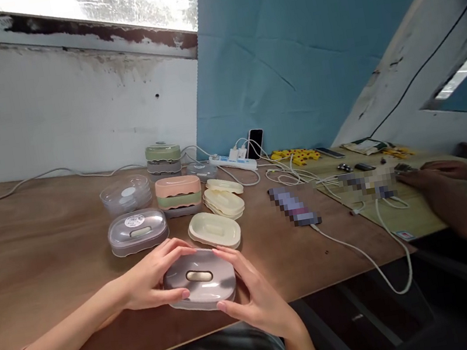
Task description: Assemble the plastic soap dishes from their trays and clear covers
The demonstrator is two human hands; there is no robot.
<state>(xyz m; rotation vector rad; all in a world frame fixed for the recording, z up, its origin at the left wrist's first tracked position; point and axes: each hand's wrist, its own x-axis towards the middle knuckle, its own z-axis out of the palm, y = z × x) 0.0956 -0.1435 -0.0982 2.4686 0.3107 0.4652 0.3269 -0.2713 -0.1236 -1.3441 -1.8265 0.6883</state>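
A grey oval soap box (210, 290) with a clear lid and a slot in its top sits at the table's front edge. My left hand (155, 279) grips its left side, thumb on the lid and fingers along the far rim. From the right, my right hand (257, 295) holds the same box between thumb and fingers. Just beyond lies a cream oval tray (214, 230), with more cream trays (224, 202) behind it. A second lidded grey box (139, 237) bearing a round white sticker stands to the left.
Clear lids (126, 197) are nested behind that box. Pink, green and grey pieces (178, 191) form one stack, with a green-topped stack (163, 158) behind. A phone (294, 207) on a cable lies to the right, near a power strip (234, 163). Another person's hands (439, 184) are at far right.
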